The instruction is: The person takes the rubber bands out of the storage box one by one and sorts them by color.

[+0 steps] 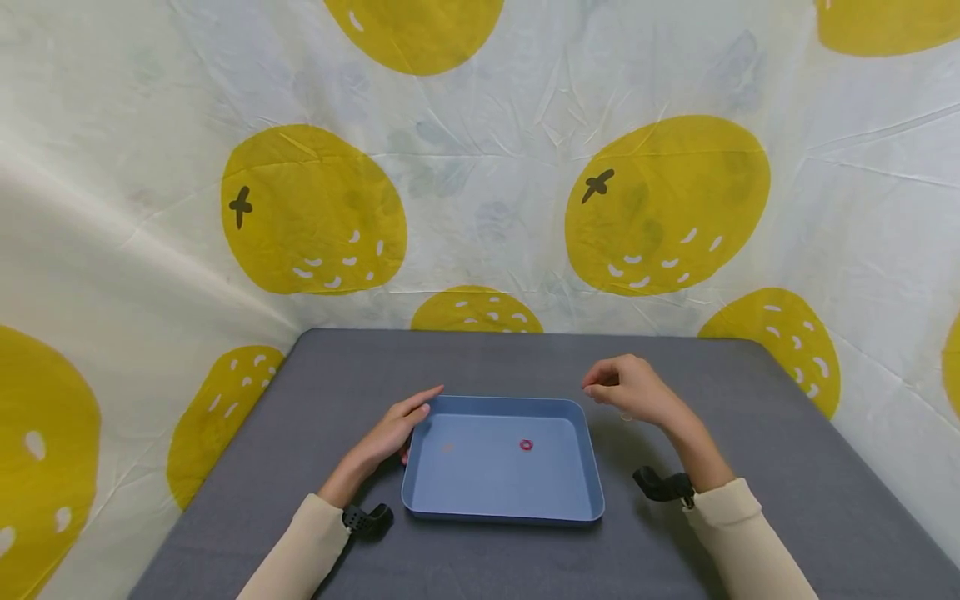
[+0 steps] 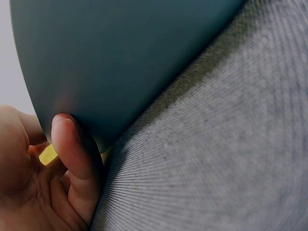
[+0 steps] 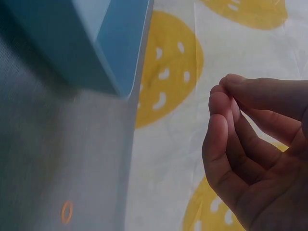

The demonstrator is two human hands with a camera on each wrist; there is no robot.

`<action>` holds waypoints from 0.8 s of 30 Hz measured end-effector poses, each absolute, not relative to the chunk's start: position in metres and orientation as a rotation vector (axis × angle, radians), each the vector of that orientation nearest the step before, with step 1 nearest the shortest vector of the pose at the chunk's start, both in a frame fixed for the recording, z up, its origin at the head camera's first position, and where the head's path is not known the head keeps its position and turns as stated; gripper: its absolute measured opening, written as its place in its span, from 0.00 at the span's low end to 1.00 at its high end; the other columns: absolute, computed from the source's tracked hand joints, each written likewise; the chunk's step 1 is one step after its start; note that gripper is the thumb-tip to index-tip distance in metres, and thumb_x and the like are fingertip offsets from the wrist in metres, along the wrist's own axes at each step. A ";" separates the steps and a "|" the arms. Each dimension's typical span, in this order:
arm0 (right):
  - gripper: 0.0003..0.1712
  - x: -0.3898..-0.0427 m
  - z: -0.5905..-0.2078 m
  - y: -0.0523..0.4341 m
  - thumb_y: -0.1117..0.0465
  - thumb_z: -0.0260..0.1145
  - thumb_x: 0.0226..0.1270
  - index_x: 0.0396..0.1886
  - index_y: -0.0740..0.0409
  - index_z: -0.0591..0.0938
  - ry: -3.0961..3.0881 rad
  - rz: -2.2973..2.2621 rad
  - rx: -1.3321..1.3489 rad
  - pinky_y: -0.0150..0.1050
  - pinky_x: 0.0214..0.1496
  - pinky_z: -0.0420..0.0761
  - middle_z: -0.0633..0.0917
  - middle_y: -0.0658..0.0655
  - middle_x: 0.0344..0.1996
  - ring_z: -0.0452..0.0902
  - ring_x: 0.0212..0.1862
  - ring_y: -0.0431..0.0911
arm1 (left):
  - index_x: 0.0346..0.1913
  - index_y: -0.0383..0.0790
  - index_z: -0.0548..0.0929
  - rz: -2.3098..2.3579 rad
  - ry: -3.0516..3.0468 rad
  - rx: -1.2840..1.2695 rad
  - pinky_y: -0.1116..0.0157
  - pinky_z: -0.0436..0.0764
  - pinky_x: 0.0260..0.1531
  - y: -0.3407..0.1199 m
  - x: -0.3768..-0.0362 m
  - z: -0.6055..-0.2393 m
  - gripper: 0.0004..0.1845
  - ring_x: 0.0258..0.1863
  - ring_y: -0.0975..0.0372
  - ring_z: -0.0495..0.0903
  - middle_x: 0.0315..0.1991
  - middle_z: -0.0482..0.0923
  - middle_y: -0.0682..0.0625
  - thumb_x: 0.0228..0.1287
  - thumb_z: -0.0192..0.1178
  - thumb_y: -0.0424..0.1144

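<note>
A shallow blue tray (image 1: 502, 500) lies on the grey cloth. Inside it are a small red ring (image 1: 527, 445) and, further left, a faint orange patch (image 1: 447, 447). My left hand (image 1: 392, 433) holds the tray at its far left corner. One fingertip (image 2: 65, 130) presses the outer wall in the left wrist view. Off the tray's far right corner, my right hand (image 1: 628, 387) is raised above the cloth, thumb and fingertips together, with nothing visible between them. On the cloth below that hand lies a thin orange ring (image 3: 67, 211).
The table (image 1: 720, 400) is covered in grey cloth. Behind it and at its sides hangs a white curtain (image 1: 480, 208) with large yellow fruit prints. Black camera mounts sit on the left wrist (image 1: 367, 521) and right wrist (image 1: 663, 485).
</note>
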State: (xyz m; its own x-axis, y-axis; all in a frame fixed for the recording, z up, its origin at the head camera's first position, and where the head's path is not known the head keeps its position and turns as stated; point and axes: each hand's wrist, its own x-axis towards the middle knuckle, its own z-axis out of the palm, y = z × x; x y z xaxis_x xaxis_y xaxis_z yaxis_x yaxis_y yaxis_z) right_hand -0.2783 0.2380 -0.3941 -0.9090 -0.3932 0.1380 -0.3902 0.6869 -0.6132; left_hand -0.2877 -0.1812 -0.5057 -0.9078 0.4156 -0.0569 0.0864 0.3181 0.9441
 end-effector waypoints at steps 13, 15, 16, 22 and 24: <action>0.05 -0.289 -0.390 0.190 0.65 0.69 0.70 0.38 0.61 0.90 2.800 -1.054 -0.776 0.36 0.35 0.83 0.90 0.62 0.33 0.85 0.32 0.48 | 0.81 0.58 0.63 1.613 2.319 0.453 0.63 0.76 0.14 -0.181 -0.288 -0.506 0.25 0.08 0.61 0.69 0.15 0.69 0.50 0.86 0.41 0.46; 0.05 -0.291 -0.391 0.184 0.65 0.69 0.70 0.38 0.61 0.90 2.775 -1.068 -0.795 0.36 0.35 0.83 0.90 0.63 0.34 0.86 0.34 0.52 | 0.81 0.58 0.63 1.611 2.324 0.456 0.63 0.76 0.14 -0.181 -0.288 -0.506 0.25 0.08 0.61 0.69 0.14 0.68 0.50 0.86 0.41 0.46; 0.05 -0.292 -0.392 0.182 0.65 0.69 0.70 0.38 0.61 0.90 2.764 -1.070 -0.805 0.36 0.35 0.83 0.90 0.64 0.35 0.87 0.34 0.52 | 0.81 0.58 0.63 1.611 2.324 0.453 0.63 0.76 0.14 -0.181 -0.288 -0.506 0.25 0.08 0.61 0.68 0.14 0.68 0.51 0.86 0.42 0.46; 0.05 -0.297 -0.397 0.165 0.65 0.69 0.70 0.39 0.60 0.91 2.716 -1.062 -0.834 0.37 0.36 0.83 0.91 0.62 0.35 0.86 0.33 0.46 | 0.81 0.56 0.62 1.611 2.315 0.465 0.62 0.76 0.14 -0.181 -0.288 -0.508 0.26 0.08 0.60 0.68 0.12 0.64 0.52 0.86 0.42 0.47; 0.05 -0.299 -0.398 0.160 0.64 0.70 0.70 0.39 0.59 0.91 2.713 -1.059 -0.840 0.37 0.36 0.83 0.91 0.60 0.35 0.85 0.32 0.45 | 0.81 0.57 0.63 1.618 2.309 0.463 0.63 0.76 0.14 -0.181 -0.288 -0.507 0.25 0.08 0.60 0.68 0.12 0.64 0.52 0.86 0.42 0.47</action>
State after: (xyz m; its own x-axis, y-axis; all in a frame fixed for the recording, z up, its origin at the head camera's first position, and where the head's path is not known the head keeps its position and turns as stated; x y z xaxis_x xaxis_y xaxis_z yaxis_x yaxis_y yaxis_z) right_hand -0.2993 0.1600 -0.3982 -0.8407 -0.5333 0.0940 -0.4560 0.6035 -0.6542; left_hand -0.2880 -0.1812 -0.5070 -0.9083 0.4157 -0.0466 0.0980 0.3196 0.9425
